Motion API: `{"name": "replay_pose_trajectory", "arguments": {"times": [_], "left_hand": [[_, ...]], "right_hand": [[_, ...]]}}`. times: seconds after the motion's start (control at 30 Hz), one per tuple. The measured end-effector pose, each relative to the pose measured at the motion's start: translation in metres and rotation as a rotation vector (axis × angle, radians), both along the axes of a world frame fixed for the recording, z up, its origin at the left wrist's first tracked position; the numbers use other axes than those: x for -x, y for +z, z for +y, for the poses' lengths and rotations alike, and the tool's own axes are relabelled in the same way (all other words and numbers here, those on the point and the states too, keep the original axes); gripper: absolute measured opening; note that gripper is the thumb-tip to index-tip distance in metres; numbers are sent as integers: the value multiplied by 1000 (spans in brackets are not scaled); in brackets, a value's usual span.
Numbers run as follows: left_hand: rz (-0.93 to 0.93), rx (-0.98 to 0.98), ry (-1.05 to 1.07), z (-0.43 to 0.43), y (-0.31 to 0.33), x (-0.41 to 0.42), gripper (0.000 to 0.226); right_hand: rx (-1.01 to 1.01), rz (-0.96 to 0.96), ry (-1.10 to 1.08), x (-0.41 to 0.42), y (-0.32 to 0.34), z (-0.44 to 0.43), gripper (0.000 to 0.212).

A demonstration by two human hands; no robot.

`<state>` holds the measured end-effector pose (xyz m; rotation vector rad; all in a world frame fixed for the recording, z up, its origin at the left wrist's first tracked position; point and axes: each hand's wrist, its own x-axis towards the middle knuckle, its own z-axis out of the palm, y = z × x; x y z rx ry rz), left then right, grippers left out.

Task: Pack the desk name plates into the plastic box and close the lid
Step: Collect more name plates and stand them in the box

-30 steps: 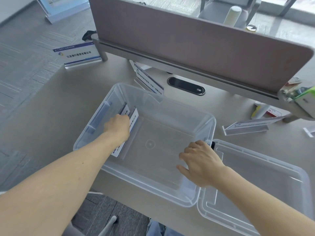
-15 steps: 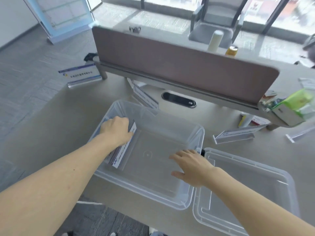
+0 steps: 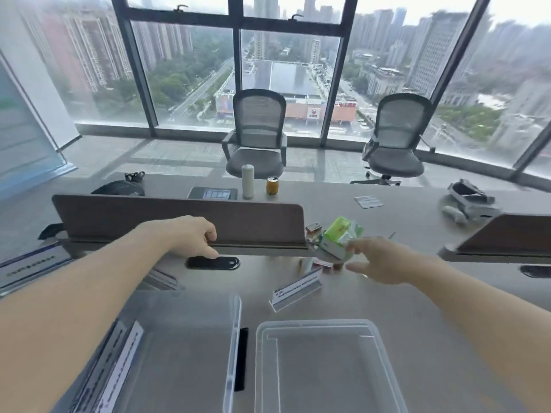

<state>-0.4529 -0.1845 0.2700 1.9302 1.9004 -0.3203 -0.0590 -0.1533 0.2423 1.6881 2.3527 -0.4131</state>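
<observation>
- The left hand (image 3: 190, 236) is hanging over the desk (image 3: 387, 305) in front of the brown wall (image 3: 179, 219). Its fingers are loosely bent and holding nothing.
- The right hand (image 3: 384, 260) is reaching out with its fingers spread apart, holding nothing. Its fingertips are right by a green box (image 3: 343, 231), but it is too blurry to tell if they are touching.
- One name plate (image 3: 298, 289) is standing on the desk, near the right hand but apart from it.
- The plastic box (image 3: 234, 338) is sitting open at the bottom left, with two name plates (image 3: 119, 362) lying inside along its left side.
- The lid (image 3: 328, 368) is lying flat on the desk just to the right of the box.
</observation>
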Motion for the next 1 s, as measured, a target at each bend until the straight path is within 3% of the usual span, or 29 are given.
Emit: {"name": "replay_pose_trajectory", "arguments": {"times": [0.2, 0.5, 0.8, 1.0], "left_hand": [[19, -9, -144, 39, 17, -132, 50], [98, -1, -181, 69, 6, -332, 50], [101, -16, -214, 102, -1, -447, 52], [48, -29, -239, 134, -46, -495, 50]], "right_hand": [[-51, -36, -124, -144, 31, 11, 47], [23, -48, -77, -302, 37, 47, 49], [7, -25, 3, -356, 32, 72, 49], [55, -44, -34, -407, 9, 74, 34]]}}
